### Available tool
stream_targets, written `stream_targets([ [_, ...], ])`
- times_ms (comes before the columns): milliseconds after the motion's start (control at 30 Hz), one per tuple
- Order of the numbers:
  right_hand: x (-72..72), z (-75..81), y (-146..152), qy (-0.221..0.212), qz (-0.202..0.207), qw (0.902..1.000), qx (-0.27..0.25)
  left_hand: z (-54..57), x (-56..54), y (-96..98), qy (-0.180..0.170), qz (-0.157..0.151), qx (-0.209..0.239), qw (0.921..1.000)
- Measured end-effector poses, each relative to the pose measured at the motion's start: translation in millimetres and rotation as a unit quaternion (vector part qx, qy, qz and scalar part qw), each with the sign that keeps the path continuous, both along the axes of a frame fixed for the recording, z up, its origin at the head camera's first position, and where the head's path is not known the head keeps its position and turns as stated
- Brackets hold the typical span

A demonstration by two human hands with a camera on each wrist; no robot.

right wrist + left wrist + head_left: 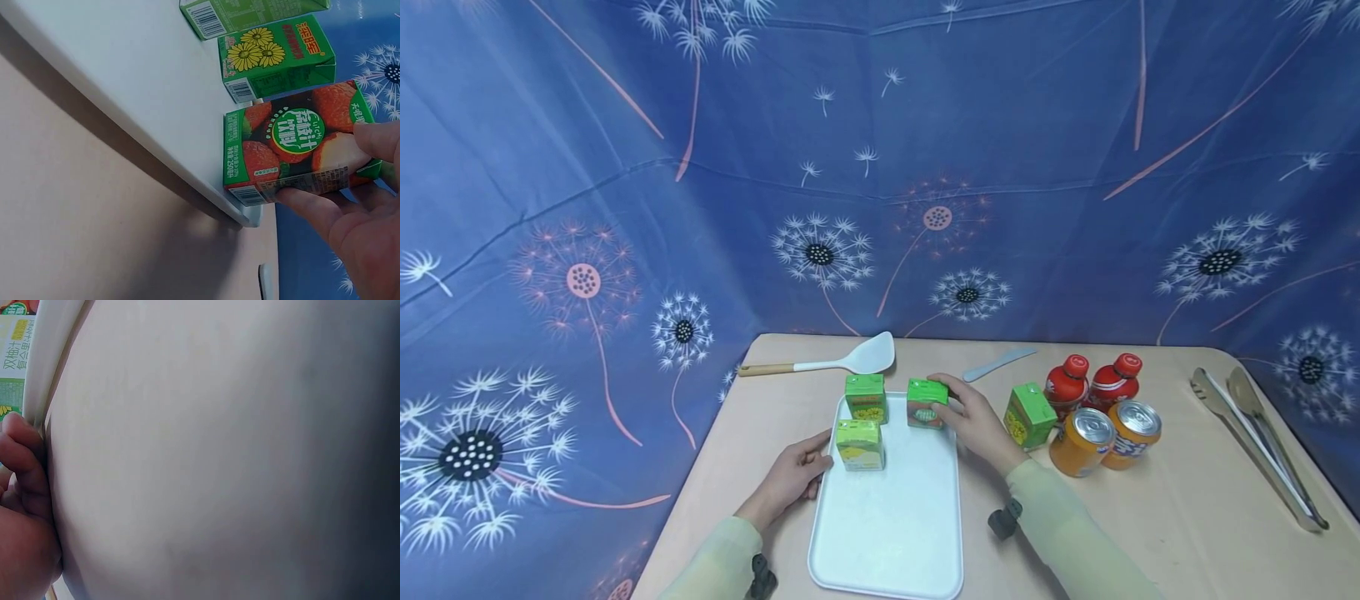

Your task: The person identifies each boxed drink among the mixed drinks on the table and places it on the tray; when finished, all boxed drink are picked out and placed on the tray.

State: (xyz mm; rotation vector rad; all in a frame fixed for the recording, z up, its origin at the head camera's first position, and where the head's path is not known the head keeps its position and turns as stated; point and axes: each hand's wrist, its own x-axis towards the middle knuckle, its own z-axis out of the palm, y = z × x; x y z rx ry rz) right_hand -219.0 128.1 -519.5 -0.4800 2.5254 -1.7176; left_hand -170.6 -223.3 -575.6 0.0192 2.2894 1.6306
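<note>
My right hand (976,417) holds a lychee juice box (294,144) by its side and upper end, over the far right corner of a white tray (898,525). In the right wrist view, the box's base is right at the tray surface. My left hand (790,475) grips the tray's left rim, its thumb at the edge and its fingers curled. On the tray stand a green juice box with yellow flowers (867,397) and, nearer me, a pale green juice box (861,444). The left wrist view catches only part of the left hand (22,481).
A white spatula (871,354) and a pale blue knife (998,365) lie behind the tray. To the right stand another green juice box (1030,414), two red bottles (1066,383) and two orange cans (1078,446). Tongs (1262,446) lie at the far right. A blue cloth hangs behind.
</note>
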Motion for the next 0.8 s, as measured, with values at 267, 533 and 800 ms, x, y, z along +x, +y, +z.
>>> stream_targets([
  [267,-4.3,1.4,-1.5,0.002,0.006,1.0,0.006,0.2,0.2,0.1,-0.003,0.003,0.005,1.0],
  [533,-6.3,2.4,-3.4,0.002,0.021,0.9996,0.016,-0.3,0.9,-0.4,-0.002,0.002,-0.002,1.0],
  [800,-5.8,2.1,-2.7,-0.013,0.026,0.9993,0.022,0.5,1.2,0.2,-0.002,0.003,-0.004,1.0],
])
